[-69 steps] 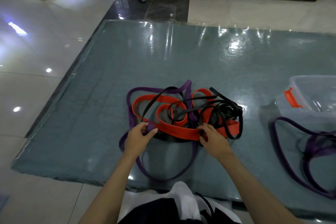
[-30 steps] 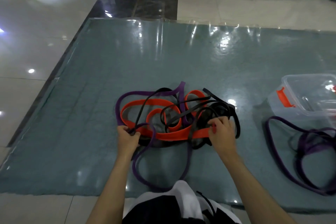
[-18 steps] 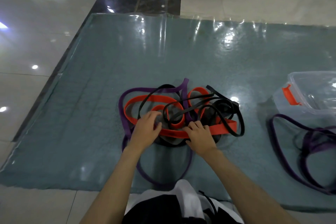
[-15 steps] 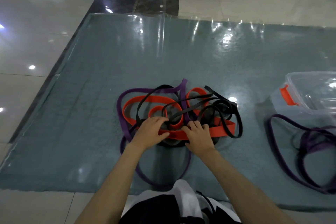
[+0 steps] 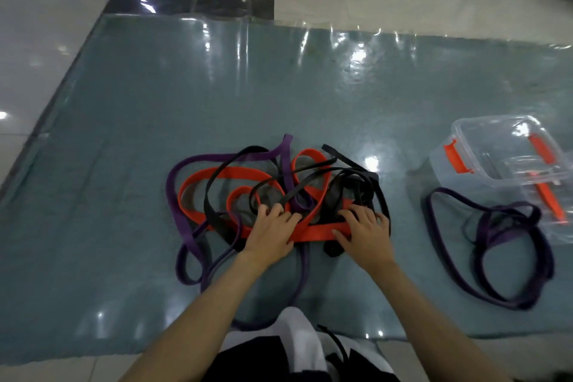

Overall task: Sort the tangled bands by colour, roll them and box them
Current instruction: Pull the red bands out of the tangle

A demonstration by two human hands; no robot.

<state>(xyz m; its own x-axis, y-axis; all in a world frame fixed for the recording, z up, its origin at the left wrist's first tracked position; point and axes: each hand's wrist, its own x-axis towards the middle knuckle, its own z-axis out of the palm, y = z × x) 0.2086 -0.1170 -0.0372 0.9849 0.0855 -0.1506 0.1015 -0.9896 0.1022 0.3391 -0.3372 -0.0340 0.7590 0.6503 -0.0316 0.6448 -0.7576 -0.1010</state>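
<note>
Purple bands point(image 5: 493, 245) beside clear box point(image 5: 499, 152), right of tangle point(image 5: 273, 192), teal mat point(image 5: 186, 96)

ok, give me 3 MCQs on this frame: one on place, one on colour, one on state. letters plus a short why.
1. Where is the clear box? A left of the tangle; B right of the tangle; C on the lap.
2. Colour of the bands set apart beside the box? A purple; B orange; C black.
3. Is the box's lid on? A yes, latched; B no, open top; C yes, taped.

B: it sits on the mat right of the tangle.
A: the separate purple bands lie alone.
B: its open rim shows.
</note>
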